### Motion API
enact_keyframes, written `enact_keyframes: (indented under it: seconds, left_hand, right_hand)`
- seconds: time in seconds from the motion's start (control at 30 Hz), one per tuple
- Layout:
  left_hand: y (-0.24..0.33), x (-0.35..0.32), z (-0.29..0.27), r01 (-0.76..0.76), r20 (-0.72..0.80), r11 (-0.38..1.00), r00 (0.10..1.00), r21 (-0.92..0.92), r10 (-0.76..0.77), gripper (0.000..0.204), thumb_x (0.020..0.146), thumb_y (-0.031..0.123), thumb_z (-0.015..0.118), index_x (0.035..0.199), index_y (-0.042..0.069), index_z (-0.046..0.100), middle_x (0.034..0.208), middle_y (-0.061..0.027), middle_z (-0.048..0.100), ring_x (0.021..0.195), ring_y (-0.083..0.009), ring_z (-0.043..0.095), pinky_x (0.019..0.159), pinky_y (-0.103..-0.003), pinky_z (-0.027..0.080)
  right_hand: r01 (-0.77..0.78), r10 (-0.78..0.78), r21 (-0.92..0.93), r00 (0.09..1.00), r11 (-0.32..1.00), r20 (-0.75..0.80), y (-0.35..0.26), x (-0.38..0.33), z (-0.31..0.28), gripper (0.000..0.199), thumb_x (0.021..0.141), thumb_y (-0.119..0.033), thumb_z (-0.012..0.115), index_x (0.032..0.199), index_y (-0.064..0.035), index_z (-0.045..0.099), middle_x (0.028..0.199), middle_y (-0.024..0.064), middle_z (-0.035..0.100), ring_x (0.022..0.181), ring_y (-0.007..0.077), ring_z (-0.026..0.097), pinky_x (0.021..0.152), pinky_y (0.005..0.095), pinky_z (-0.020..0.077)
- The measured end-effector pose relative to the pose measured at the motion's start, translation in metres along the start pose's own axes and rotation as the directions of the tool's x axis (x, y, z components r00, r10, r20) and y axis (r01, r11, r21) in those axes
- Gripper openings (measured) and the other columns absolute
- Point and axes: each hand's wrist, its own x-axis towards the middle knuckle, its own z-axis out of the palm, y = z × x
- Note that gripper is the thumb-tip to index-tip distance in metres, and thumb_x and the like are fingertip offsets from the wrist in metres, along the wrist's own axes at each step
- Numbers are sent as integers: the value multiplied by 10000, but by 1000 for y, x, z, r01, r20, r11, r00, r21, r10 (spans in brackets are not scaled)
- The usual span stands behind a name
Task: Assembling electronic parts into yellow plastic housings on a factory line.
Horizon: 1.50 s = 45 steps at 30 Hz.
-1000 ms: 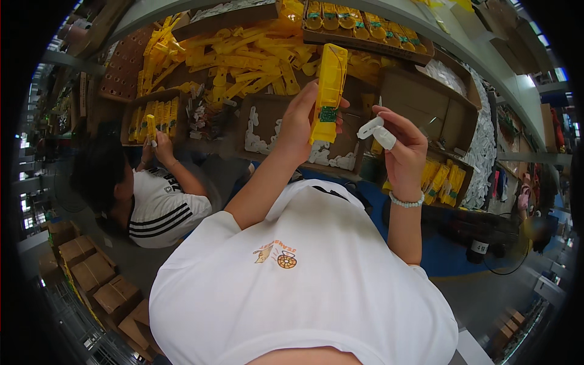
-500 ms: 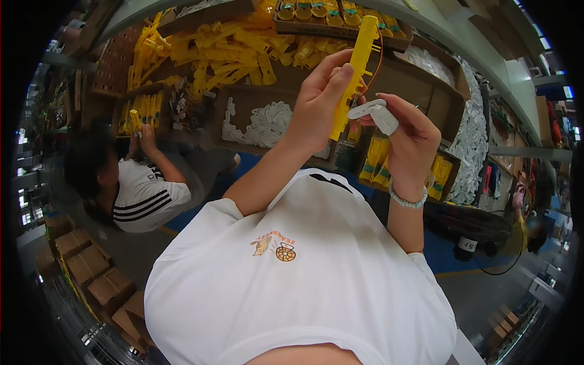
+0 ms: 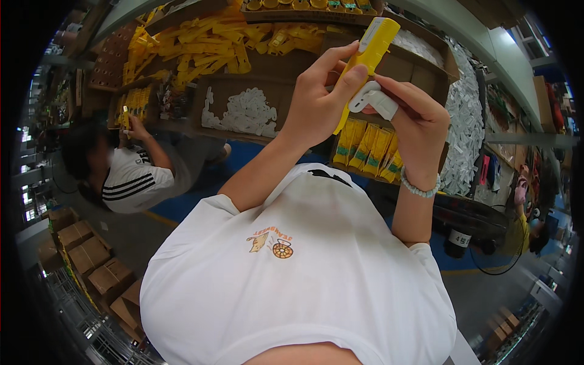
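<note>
My left hand (image 3: 322, 97) is closed around a long yellow plastic housing (image 3: 380, 44), its thumb pressed along the near side. The housing is tilted up and to the right, and a pale strip shows on its upper face. Between the fingers of my right hand (image 3: 424, 121) sits a white plastic part (image 3: 382, 104) with a rounded, slotted end. That end lies close against the housing's lower side; whether they touch, I cannot tell. A beaded bracelet circles my right wrist.
Below my hands stands a box of yellow housings (image 3: 365, 146). To the left a carton (image 3: 201, 100) holds white parts (image 3: 250, 111), with loose yellow shells (image 3: 210, 45) behind. White pieces (image 3: 463, 131) are heaped at right. A co-worker (image 3: 131, 176) sits at left, holding a yellow piece.
The yellow housing has been turned over: its inner side and orange wire no longer show, and its outer face does. The white part has come closer to it. The view has shifted a little.
</note>
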Motion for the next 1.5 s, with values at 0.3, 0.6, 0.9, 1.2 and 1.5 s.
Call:
enact_keyframes:
  seconds: [0.3,0.6,0.9,1.2,1.5]
  left_hand:
    - [-13,-26,47,-25,-109,999,994,46,30,404,989,245,480,1305,-5,514,954,-86,627,838,-97,581,721,-230,471]
    - [-10,-36,64,-76,-146,995,986,59,84,388,989,197,482,1316,-10,509,984,-91,627,860,-99,578,742,-235,473]
    - [-7,-48,75,-109,-127,990,985,95,121,382,988,179,492,1321,-8,504,991,-102,616,851,-125,581,728,-239,476]
    - [-3,-55,75,-197,-39,874,970,445,239,405,998,206,476,1347,2,477,908,-68,586,781,-127,570,663,-254,471]
    - [-13,-45,64,237,163,611,971,-755,-175,455,1024,367,278,1229,44,525,970,-156,596,1063,-285,545,980,-436,444]
  right_hand:
    - [-160,163,100,987,982,-16,8,-18,-33,232,822,94,552,1039,93,633,952,172,681,845,212,693,736,295,592]
    - [-266,220,331,961,905,170,11,-26,-52,180,837,27,592,1001,85,640,878,144,685,780,192,691,697,293,599]
    - [-287,249,378,957,880,148,8,-43,-60,164,844,26,580,979,93,644,859,155,681,749,193,691,661,288,598]
    - [-288,246,244,950,926,190,7,-41,-61,166,837,35,566,972,78,652,849,145,689,702,173,693,628,253,581]
    - [-158,192,300,978,941,-86,22,-57,-63,196,836,-47,676,1021,16,663,983,88,682,910,134,645,733,241,541]
